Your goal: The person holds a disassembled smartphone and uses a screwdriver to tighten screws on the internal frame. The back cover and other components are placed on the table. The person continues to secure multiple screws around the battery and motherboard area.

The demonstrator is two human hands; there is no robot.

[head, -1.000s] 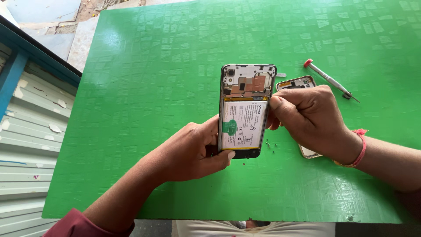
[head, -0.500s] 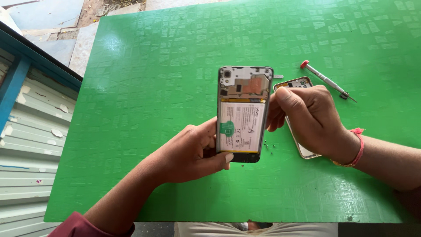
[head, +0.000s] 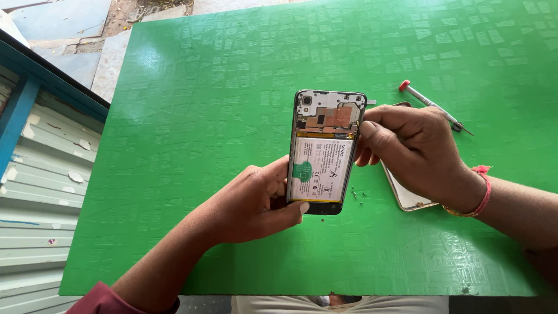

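Bright green table [head: 232, 87], corrugated metal sheeting off to the left. Your left hand [head: 256, 203] is wrapped around the bottom of the opened black smartphone with its back off [head: 325, 152], held just above the table; your right hand [head: 415, 152] pinches its upper right edge. It looks light but fragile, so grip the frame rather than the white-labelled battery with the green sticker [head: 319, 168]. The red-handled screwdriver [head: 433, 106] lies apart.

Left hand [head: 250, 203] cupped, thumb pressed; right hand [head: 415, 151] curled, fingertips pinching.
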